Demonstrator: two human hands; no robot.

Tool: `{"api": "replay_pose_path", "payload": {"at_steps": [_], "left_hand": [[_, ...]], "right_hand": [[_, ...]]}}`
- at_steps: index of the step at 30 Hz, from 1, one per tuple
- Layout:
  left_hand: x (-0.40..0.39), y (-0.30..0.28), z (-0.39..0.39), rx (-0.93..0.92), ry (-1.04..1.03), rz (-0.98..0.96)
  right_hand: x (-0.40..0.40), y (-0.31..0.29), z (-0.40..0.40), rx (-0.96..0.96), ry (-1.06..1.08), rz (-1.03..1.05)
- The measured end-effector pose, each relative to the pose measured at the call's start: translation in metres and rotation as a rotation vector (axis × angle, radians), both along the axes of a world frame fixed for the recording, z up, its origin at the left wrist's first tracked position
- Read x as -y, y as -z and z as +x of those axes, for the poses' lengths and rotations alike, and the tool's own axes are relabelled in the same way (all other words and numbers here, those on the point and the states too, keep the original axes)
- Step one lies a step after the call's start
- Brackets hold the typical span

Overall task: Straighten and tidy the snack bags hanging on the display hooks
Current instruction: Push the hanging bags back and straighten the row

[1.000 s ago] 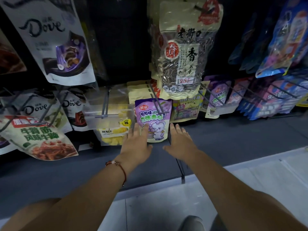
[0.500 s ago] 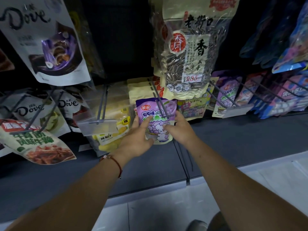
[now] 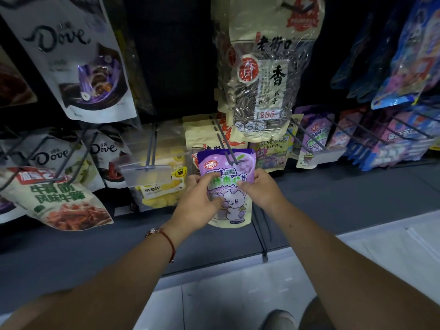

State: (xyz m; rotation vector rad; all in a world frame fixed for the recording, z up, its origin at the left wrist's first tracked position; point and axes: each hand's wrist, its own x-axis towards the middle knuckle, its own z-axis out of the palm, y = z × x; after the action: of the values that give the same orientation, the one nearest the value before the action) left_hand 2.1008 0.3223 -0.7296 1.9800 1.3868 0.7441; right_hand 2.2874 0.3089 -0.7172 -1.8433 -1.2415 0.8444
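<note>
Both hands, left hand (image 3: pixel 198 206) and right hand (image 3: pixel 260 191), pinch the purple grape bag (image 3: pixel 227 184); tugging downward could tear its hang hole off the hook (image 3: pixel 228 151)

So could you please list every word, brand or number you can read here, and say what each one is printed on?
"Dove": big white pouch, upper left.
"Dove": two smaller white pouches, lower left.
"235", "香": clear sunflower seed bag.
"grape flavoure": purple bag gripped by the left hand and right hand.
"风梨干": yellow fruit bag.
Other print is too blurred.
</note>
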Motion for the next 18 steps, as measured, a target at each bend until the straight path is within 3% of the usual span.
{"api": "replay_pose_path", "payload": {"at_steps": [8,18], "left_hand": [[0.038,-0.010,-0.016,0.021,0.101,0.022],[0.091,-0.037,-0.016,-0.077,0.122,0.158]], "right_hand": [[0.042,-0.007,0.000,0.046,-0.055,-0.011],[0.104,-0.026,0.013,0.059,-0.114,-0.023]]}}
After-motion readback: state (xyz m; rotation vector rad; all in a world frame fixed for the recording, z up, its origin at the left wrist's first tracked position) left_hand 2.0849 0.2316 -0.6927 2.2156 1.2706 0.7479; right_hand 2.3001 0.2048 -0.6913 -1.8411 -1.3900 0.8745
